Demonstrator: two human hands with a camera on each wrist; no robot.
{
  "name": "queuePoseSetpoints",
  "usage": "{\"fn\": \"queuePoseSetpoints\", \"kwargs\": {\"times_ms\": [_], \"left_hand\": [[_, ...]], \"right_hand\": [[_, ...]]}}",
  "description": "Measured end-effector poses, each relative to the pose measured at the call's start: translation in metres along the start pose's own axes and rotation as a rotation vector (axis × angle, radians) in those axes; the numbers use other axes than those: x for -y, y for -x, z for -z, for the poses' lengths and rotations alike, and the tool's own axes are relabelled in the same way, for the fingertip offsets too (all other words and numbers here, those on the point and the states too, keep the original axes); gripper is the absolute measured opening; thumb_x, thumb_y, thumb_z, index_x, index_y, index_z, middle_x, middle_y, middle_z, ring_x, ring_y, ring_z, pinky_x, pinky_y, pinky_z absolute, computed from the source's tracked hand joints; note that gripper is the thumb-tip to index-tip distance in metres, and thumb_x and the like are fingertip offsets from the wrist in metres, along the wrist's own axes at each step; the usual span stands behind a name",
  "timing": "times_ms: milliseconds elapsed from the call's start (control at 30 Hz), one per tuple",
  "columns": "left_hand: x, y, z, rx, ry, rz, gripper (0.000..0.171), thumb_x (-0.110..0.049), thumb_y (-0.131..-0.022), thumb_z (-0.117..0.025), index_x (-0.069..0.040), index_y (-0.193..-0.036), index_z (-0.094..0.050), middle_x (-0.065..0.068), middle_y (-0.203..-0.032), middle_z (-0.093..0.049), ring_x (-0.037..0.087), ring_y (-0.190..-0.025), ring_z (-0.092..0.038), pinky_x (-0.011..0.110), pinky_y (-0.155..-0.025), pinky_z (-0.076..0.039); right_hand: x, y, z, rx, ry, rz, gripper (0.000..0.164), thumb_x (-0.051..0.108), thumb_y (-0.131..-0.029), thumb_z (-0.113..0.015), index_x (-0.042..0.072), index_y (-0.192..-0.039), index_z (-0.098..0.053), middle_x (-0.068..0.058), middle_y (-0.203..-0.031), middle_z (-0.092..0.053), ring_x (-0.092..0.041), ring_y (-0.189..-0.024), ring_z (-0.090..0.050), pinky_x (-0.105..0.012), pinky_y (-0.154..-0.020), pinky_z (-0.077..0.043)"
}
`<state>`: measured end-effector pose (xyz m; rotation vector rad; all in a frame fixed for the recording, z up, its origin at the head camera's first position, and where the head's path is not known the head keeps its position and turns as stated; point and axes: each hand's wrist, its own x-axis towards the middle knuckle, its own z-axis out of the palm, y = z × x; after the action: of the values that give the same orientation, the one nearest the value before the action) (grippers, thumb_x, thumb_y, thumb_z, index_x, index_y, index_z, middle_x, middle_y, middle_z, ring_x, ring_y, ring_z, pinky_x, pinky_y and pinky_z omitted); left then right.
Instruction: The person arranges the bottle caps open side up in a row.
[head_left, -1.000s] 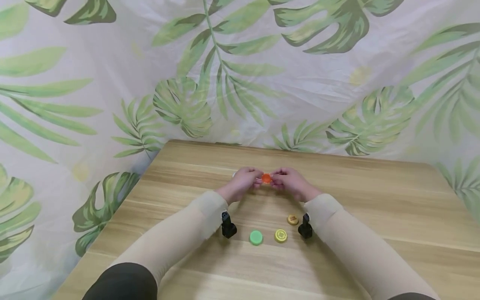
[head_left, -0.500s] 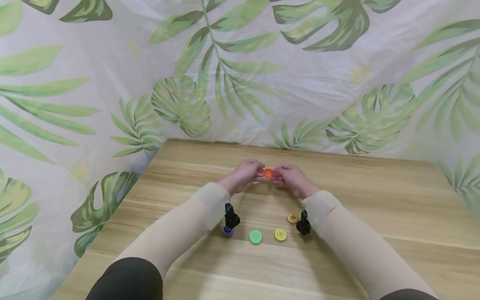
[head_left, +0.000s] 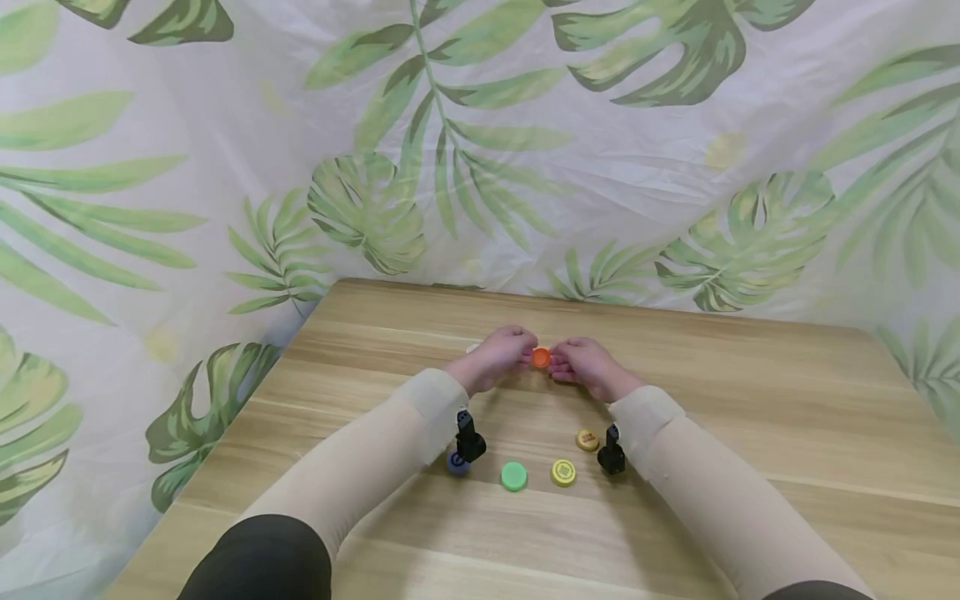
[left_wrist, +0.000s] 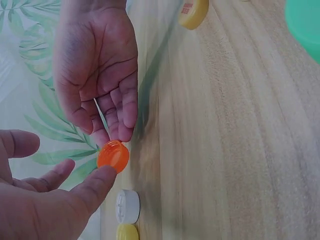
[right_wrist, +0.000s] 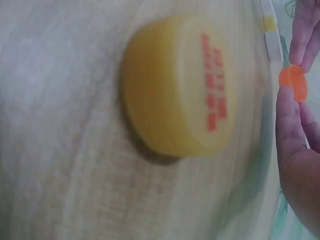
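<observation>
Mid-frame in the head view, the left hand (head_left: 497,360) and right hand (head_left: 591,367), fingers extended, hold the orange bottle cap (head_left: 541,357) between opposing fingertips, where even pressure should best prevent slipping.

Tabletop filming-style setup, leaf-print cloth backdrop (head_left: 495,167), wood-grain table (head_left: 795,400)
</observation>
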<state>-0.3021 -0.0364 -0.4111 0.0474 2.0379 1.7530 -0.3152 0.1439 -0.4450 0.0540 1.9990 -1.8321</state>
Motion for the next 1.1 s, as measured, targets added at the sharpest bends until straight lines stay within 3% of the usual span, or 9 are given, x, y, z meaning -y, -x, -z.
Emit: {"fn": "queuePoseSetpoints", "kwargs": {"times_ms": [267, 500, 800, 933, 1100], "left_hand": [[0.001, 0.0, -0.002, 0.009, -0.013, 0.007, 0.032, -0.01, -0.107, -0.046, 0.009, -0.133, -0.05, 0.025, -0.136, -0.052, 0.037, -0.126, -0.053, 0.047, -0.111, -0.044], [-0.001, -0.001, -0.002, 0.049, -0.025, 0.024, 0.035, -0.013, -0.108, -0.046, 0.008, -0.135, -0.049, 0.027, -0.139, -0.049, 0.038, -0.129, -0.051, 0.046, -0.112, -0.043], [-0.007, 0.006, 0.014, -0.028, 0.044, -0.019, 0.047, -0.018, -0.11, -0.037, 0.013, -0.146, -0.04, 0.033, -0.151, -0.039, 0.044, -0.14, -0.04, 0.048, -0.116, -0.039], [-0.006, 0.011, 0.025, -0.063, 0.065, -0.013, 0.045, -0.014, -0.109, -0.038, 0.014, -0.143, -0.041, 0.032, -0.146, -0.04, 0.042, -0.134, -0.045, 0.048, -0.114, -0.041], [0.002, 0.015, 0.034, -0.042, 0.015, 0.015, 0.037, -0.009, -0.107, -0.043, 0.016, -0.135, -0.048, 0.022, -0.12, -0.056, 0.027, -0.104, -0.059, 0.048, -0.107, -0.048]], "right_hand": [[-0.003, -0.003, 0.0, 0.011, 0.016, -0.029, 0.03, 0.005, -0.106, -0.042, -0.015, -0.125, -0.053, -0.011, -0.098, -0.064, -0.013, -0.08, -0.064, -0.023, -0.076, -0.059], [-0.004, -0.001, 0.001, 0.003, 0.097, -0.027, 0.033, 0.005, -0.107, -0.04, -0.018, -0.127, -0.054, -0.012, -0.098, -0.065, -0.013, -0.082, -0.063, -0.023, -0.076, -0.059], [-0.006, -0.002, -0.004, -0.023, 0.148, -0.049, 0.03, 0.006, -0.105, -0.045, -0.015, -0.124, -0.056, -0.015, -0.102, -0.066, -0.016, -0.085, -0.064, -0.025, -0.077, -0.06], [-0.004, -0.002, -0.006, -0.026, 0.153, -0.055, 0.032, 0.007, -0.106, -0.044, -0.014, -0.127, -0.055, -0.016, -0.109, -0.063, -0.018, -0.09, -0.065, -0.027, -0.08, -0.06], [-0.003, -0.001, -0.009, -0.015, 0.169, -0.054, 0.029, 0.009, -0.107, -0.045, -0.011, -0.126, -0.055, -0.014, -0.106, -0.061, -0.019, -0.093, -0.065, -0.028, -0.081, -0.06]]}}
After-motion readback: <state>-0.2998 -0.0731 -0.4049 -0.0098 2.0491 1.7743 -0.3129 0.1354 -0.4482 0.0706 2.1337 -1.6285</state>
